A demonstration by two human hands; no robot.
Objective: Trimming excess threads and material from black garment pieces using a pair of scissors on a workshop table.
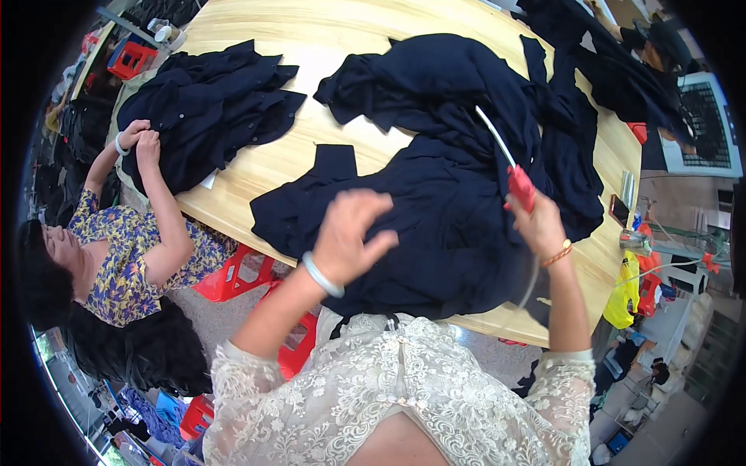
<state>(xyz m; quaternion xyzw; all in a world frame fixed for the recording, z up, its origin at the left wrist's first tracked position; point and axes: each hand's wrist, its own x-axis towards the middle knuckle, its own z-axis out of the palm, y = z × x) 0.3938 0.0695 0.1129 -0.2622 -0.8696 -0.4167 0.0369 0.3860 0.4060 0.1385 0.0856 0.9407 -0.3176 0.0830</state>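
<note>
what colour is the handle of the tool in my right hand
Red, with a thin white nozzle; the tool shows in the head view, gripped by your right hand.

Right hand (538, 225) grips a red-handled tool (519, 185) over dark garments (451, 202) — left hand (348, 237) hovers, fingers spread.

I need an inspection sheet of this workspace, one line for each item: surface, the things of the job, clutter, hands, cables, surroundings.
Surface: light wooden table, mostly covered by cloth.
Job's things: pile of dark navy garments in front of the person; red-handled tool with a thin white nozzle.
Clutter: second heap of dark garments at the far left; dark phone near the right edge.
Hands: left hand open above the pile, wearing a pale bangle; right hand grips the red tool.
Cables: thin clear tube hangs below the right hand.
Surroundings: co-worker in a floral top handling the second heap; red plastic stools below.
</note>
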